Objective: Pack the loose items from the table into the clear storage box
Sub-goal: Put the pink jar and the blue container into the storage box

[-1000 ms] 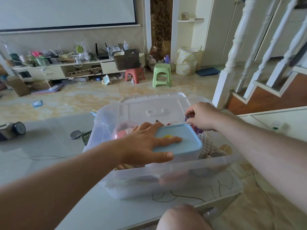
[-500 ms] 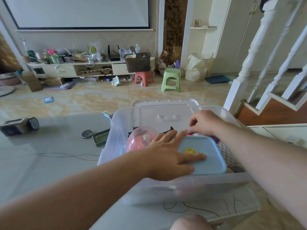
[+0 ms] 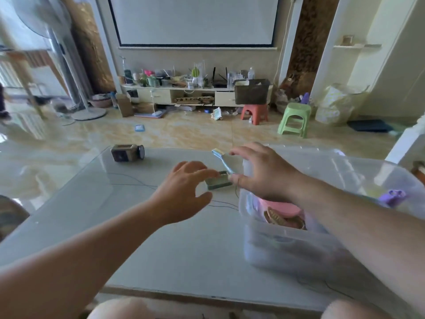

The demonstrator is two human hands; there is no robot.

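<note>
The clear storage box (image 3: 287,247) stands on the right of the glass table (image 3: 115,215). A pink item (image 3: 284,207), a brown comb (image 3: 276,219) and a purple piece (image 3: 393,197) lie inside it. Left of the box lie a small green tray (image 3: 219,181) and a blue brush (image 3: 222,161). My left hand (image 3: 184,192) hovers with spread fingers, its index tip at the tray's far left corner. My right hand (image 3: 262,173) arcs open around the brush, thumb near its close end. Neither hand grips anything.
A small brown boxy device with a round dark end (image 3: 127,153) sits at the table's far edge. Thin dark lines run across the tabletop. Beyond lie tiled floor, a red stool (image 3: 254,112), a green stool (image 3: 294,119), a standing fan (image 3: 57,54) and a cluttered low cabinet (image 3: 184,94).
Both hands left the box: the left let go of the blue container and moved to the green tray, the right to the brush. The view swung left, putting the box at the right.
</note>
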